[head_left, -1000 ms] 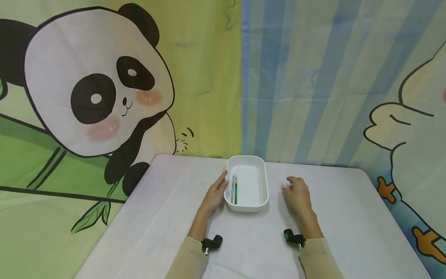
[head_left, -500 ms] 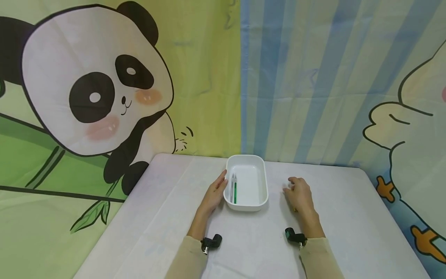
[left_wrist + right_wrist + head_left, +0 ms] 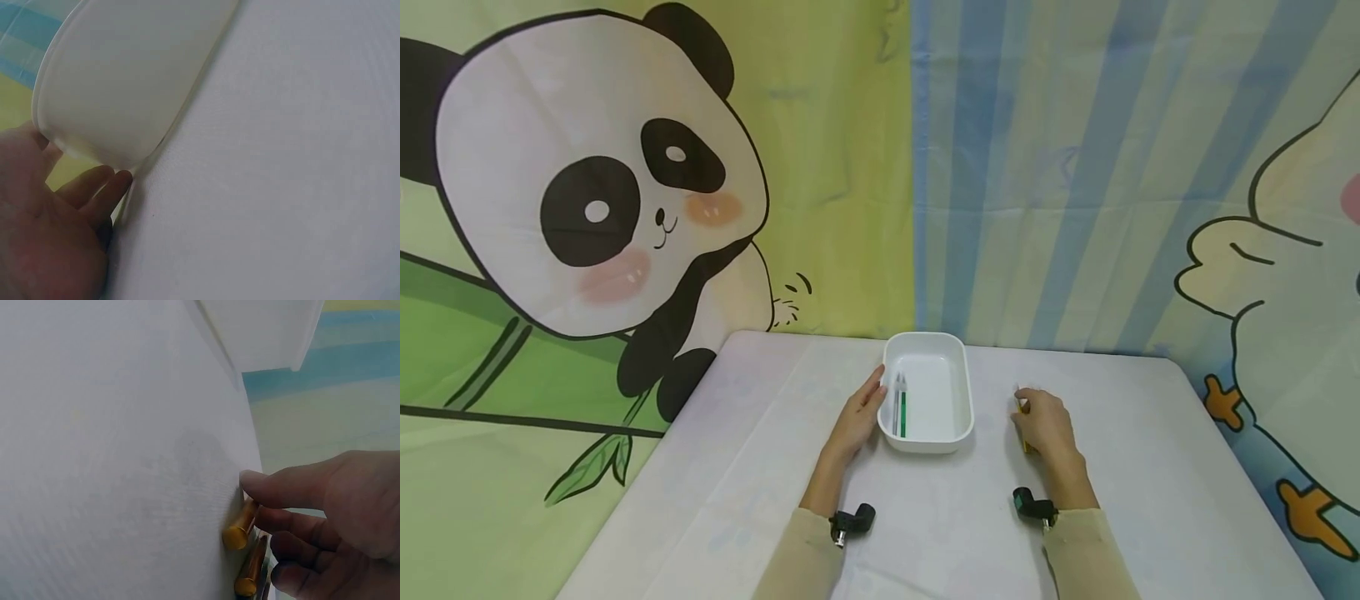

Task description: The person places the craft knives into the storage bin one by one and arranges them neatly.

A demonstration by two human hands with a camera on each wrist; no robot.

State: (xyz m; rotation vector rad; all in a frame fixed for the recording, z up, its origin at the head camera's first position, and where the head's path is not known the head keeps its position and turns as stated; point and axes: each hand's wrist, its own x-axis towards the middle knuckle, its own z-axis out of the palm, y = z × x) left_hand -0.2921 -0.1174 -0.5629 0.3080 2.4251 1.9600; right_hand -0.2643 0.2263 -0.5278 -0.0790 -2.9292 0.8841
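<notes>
A white rectangular tray stands near the table's far edge. A green pen and a paler pen-like stick lie along its left side. My left hand touches the tray's left wall with extended fingers, which in the left wrist view reach its rim and lower edge. Right of the tray, my right hand pinches a slim yellow pen-like stick between thumb and index finger. A second stick with a yellow end lies beside it, close to the curled fingers; its far part is hidden.
The table has a white cloth. Behind it hangs a printed curtain with a panda and a pale bird figure. Black wrist cameras are strapped at both sleeves.
My right hand has shifted slightly and a yellow stick now shows at its thumb side. The left hand stays at the tray. The whole view has drifted a little.
</notes>
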